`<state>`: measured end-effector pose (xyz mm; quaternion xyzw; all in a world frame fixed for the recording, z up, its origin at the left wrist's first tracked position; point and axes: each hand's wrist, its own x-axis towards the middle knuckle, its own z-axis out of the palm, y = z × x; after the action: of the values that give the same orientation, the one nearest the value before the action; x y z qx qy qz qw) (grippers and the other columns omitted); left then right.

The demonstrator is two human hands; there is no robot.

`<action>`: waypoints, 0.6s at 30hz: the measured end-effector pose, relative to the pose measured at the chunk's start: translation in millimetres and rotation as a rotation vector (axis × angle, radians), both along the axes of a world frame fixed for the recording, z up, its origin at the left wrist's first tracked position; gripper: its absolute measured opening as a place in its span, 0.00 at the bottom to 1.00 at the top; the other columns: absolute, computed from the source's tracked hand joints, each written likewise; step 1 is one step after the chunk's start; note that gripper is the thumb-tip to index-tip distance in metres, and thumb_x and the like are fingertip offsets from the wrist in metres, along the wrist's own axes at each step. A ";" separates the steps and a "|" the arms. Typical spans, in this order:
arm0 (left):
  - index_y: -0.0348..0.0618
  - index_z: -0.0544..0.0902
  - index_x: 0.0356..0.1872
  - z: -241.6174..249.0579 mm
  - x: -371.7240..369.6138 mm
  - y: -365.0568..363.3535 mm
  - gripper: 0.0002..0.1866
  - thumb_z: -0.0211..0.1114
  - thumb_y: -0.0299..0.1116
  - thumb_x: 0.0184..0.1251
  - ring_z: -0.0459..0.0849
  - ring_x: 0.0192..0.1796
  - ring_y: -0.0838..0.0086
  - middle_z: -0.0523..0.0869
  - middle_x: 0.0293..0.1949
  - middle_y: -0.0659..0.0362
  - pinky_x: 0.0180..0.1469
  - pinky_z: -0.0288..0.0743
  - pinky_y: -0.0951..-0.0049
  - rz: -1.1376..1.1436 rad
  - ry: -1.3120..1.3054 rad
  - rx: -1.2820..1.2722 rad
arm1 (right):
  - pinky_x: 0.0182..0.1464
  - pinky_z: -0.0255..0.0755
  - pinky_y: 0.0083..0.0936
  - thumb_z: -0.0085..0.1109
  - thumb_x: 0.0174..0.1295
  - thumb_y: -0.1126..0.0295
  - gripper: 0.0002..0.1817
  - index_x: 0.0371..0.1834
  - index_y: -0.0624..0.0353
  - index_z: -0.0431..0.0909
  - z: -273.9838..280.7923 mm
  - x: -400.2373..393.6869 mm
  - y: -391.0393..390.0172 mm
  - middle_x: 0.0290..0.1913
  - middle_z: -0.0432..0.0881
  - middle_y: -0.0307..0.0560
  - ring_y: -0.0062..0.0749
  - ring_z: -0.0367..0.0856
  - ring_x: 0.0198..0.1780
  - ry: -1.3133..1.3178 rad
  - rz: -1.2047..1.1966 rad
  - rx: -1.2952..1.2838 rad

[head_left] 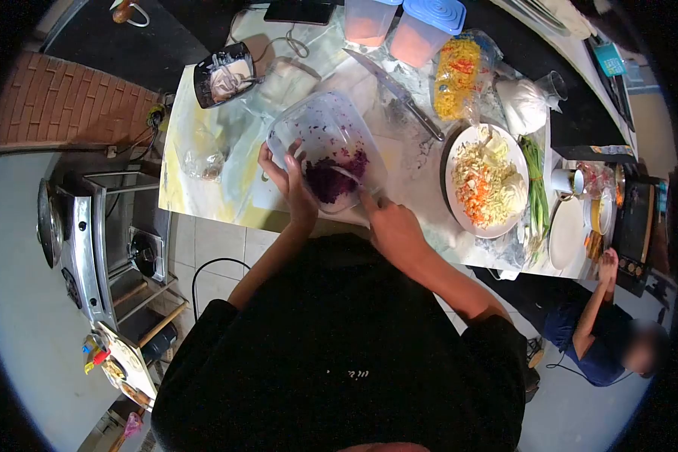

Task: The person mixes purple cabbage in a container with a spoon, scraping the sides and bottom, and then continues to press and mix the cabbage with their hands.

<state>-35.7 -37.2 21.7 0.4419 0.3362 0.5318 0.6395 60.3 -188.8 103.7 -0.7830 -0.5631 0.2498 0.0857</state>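
A clear plastic container (337, 109) sits tilted near the table's front edge, with purple mash (326, 183) at its near end and purple bits stuck to its walls. My left hand (292, 184) grips its left rim, fingers curled over the side. In my right hand (394, 226) is a slim metal utensil (345, 173) that reaches over the near right rim; its head is buried in the mash, so its kind is hidden. A whitish board (267, 194) lies partly under the container.
Right of the container stand a plate (492, 235) of chopped vegetables, green onions (535, 188) and a white oval plate (565, 237). A knife (403, 94) lies behind, near blue-lidded tubs (422, 34) and a yellow pasta bag (457, 75). A black box (224, 75) is back left. Another person (580, 331) is at right.
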 end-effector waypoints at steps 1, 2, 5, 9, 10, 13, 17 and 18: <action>0.42 0.53 0.70 0.7 0.2 -0.5 0.31 0.54 0.44 0.75 0.72 0.64 0.62 0.61 0.65 0.53 0.64 0.63 0.56 0.002 0.000 0.007 | 0.35 0.81 0.42 0.58 0.50 0.80 0.34 0.66 0.69 0.67 3.8 4.9 -1.1 0.34 0.81 0.64 0.55 0.84 0.31 -0.071 0.035 0.033; 0.42 0.53 0.70 1.2 -0.1 -1.2 0.31 0.54 0.44 0.75 0.72 0.64 0.62 0.61 0.65 0.53 0.64 0.63 0.56 0.007 0.001 0.014 | 0.33 0.82 0.37 0.60 0.50 0.79 0.35 0.67 0.70 0.66 8.0 8.2 -0.5 0.32 0.81 0.62 0.51 0.85 0.30 -0.141 0.074 0.067; 0.42 0.54 0.70 6.8 1.5 -6.2 0.31 0.54 0.44 0.75 0.71 0.64 0.63 0.61 0.65 0.53 0.64 0.63 0.58 0.025 0.085 0.078 | 0.30 0.82 0.32 0.60 0.51 0.79 0.34 0.66 0.70 0.67 23.8 11.5 5.9 0.31 0.81 0.58 0.46 0.86 0.28 -0.321 0.066 0.006; 0.42 0.54 0.70 0.0 1.9 -7.7 0.31 0.54 0.44 0.74 0.70 0.63 0.63 0.61 0.65 0.52 0.64 0.61 0.60 0.011 0.060 0.123 | 0.28 0.81 0.28 0.59 0.52 0.79 0.34 0.66 0.71 0.67 3.2 5.1 10.4 0.30 0.81 0.56 0.42 0.86 0.27 -0.420 0.064 -0.014; 0.42 0.54 0.70 2.9 4.1 -8.3 0.31 0.54 0.44 0.74 0.70 0.63 0.64 0.63 0.65 0.51 0.64 0.61 0.60 0.030 0.051 0.111 | 0.29 0.81 0.29 0.59 0.51 0.79 0.34 0.66 0.72 0.67 -4.0 -0.9 9.8 0.31 0.81 0.59 0.43 0.86 0.27 -0.389 0.027 -0.039; 0.41 0.54 0.70 1.5 3.9 -8.8 0.31 0.54 0.45 0.74 0.70 0.63 0.64 0.64 0.64 0.49 0.65 0.60 0.60 0.060 0.056 0.127 | 0.31 0.82 0.35 0.57 0.51 0.80 0.34 0.66 0.72 0.66 -11.5 -7.4 7.4 0.33 0.81 0.63 0.49 0.86 0.28 -0.249 -0.023 -0.074; 0.42 0.53 0.70 1.4 2.7 -8.0 0.32 0.54 0.47 0.74 0.70 0.63 0.62 0.64 0.64 0.48 0.66 0.59 0.59 0.036 0.044 0.134 | 0.38 0.81 0.46 0.54 0.51 0.82 0.31 0.64 0.70 0.68 -17.2 -1.4 4.5 0.35 0.82 0.67 0.64 0.84 0.32 0.054 -0.139 0.120; 0.42 0.53 0.70 1.2 2.6 -6.7 0.32 0.54 0.47 0.74 0.70 0.63 0.62 0.64 0.64 0.48 0.66 0.59 0.59 0.030 0.044 0.136 | 0.38 0.81 0.46 0.54 0.51 0.82 0.31 0.64 0.70 0.68 -17.3 3.2 4.3 0.35 0.82 0.67 0.64 0.84 0.32 0.053 -0.146 0.122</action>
<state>-33.1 -43.9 23.0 0.4908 0.3197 0.5533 0.5922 63.6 -184.5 86.4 -0.8083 -0.5164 0.2290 0.1661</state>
